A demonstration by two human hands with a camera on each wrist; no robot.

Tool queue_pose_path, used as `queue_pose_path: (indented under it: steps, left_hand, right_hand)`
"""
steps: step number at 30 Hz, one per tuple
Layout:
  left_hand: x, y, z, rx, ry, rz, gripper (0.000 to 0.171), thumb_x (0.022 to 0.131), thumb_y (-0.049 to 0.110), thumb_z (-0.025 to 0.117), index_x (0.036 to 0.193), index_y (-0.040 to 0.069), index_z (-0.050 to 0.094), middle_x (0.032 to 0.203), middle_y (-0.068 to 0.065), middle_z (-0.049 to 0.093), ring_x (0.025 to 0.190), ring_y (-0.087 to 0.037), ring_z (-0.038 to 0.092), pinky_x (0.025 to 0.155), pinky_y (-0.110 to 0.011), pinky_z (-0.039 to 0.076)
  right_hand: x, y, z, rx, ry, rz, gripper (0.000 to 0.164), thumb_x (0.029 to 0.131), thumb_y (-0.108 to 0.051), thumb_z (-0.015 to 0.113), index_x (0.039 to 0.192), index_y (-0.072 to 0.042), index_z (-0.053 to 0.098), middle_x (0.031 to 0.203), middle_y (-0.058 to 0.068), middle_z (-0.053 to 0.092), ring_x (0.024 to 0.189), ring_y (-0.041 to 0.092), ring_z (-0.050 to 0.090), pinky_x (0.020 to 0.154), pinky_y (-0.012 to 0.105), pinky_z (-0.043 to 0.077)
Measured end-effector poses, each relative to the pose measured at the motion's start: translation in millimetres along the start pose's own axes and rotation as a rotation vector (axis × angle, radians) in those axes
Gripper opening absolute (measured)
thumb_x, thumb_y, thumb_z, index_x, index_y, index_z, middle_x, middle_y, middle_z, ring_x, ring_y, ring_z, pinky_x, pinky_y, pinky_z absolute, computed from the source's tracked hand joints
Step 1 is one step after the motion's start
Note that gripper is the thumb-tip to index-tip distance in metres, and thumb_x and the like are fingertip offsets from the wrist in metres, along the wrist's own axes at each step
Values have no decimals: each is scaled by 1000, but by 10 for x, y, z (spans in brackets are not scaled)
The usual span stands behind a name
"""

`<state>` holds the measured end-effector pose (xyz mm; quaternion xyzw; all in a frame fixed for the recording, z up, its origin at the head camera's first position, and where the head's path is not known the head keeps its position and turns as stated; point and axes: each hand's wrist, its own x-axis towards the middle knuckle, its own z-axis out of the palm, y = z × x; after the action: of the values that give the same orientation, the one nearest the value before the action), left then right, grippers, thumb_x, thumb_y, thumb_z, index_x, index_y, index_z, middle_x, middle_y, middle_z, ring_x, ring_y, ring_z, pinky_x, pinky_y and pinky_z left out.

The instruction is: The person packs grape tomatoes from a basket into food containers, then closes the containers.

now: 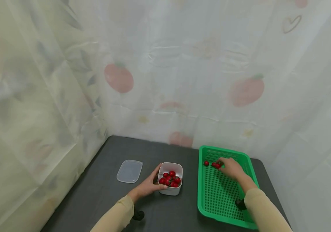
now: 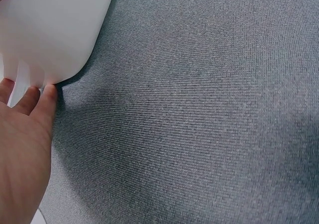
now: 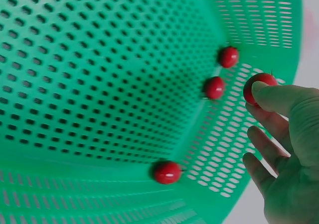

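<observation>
Now, your right hand (image 1: 231,169) is pinching one tomato (image 3: 262,78); squeeze lightly. Your left hand (image 1: 147,187) is seemingly gripping the white container (image 1: 169,191).

A translucent lid (image 1: 129,171), a white container (image 1: 170,191) and a green perforated basket (image 1: 213,199) sat on a dark grey table (image 1: 96,193).

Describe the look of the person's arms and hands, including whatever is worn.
The left sleeve and right sleeve are long and pale yellow. The left hand and right hand wear no gloves, and no rings show. Near the left sleeve is a small black object, near the right another black object, probably wrist cameras.
</observation>
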<state>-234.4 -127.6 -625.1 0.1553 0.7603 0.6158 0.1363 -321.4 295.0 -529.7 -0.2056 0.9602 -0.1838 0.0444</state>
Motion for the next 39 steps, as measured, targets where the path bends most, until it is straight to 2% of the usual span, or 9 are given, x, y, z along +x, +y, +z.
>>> queue_pose_path:
  steps: [7,12,16,23,30,39]
  left_hand:
    - [-3,0,-7,-14,-5,1,106,92,24,78,166,19,2,167,-17,19,146,-43,29,112,-56,36]
    - [-6,-4,-11,-17,-9,9,106,92,23,78,166,18,2,167,-17,18,147,-44,29,112,-56,35]
    - [-7,-6,-12,-15,-8,10,106,92,24,78,166,17,2,167,-18,18,147,-44,29,112,-56,35]
    - [4,-18,-7,-12,-3,5,106,92,25,78,166,19,3,166,-17,19,146,-43,30,112,-56,36]
    - [6,-7,0,-11,-1,3,105,92,26,78,166,21,3,166,-17,20,146,-42,31,112,-55,36]
    - [-2,12,10,-6,9,-12,105,93,26,78,166,21,3,167,-18,19,147,-43,29,113,-56,34]
  right_hand:
    - [52,-179,-167,42,37,-76,31,98,-9,68,129,-7,67,117,11,69,118,41,57,91,58,49]
    - [116,-373,-199,77,37,-134,33,98,-8,69,130,-7,68,118,10,69,118,39,58,92,57,49]
    - [188,-522,-154,66,43,-188,34,97,-8,70,131,-7,69,119,7,71,120,37,57,95,56,48]
    - [294,-774,-62,41,27,-244,35,97,-13,72,131,-18,70,118,-2,71,121,30,54,94,49,49]
    - [366,-991,11,51,-12,-296,35,96,-12,72,131,-16,70,119,-3,71,116,27,55,89,44,50]
    - [437,-1187,135,64,-42,-334,33,97,-14,72,129,-17,72,119,-6,71,116,22,54,89,42,50]
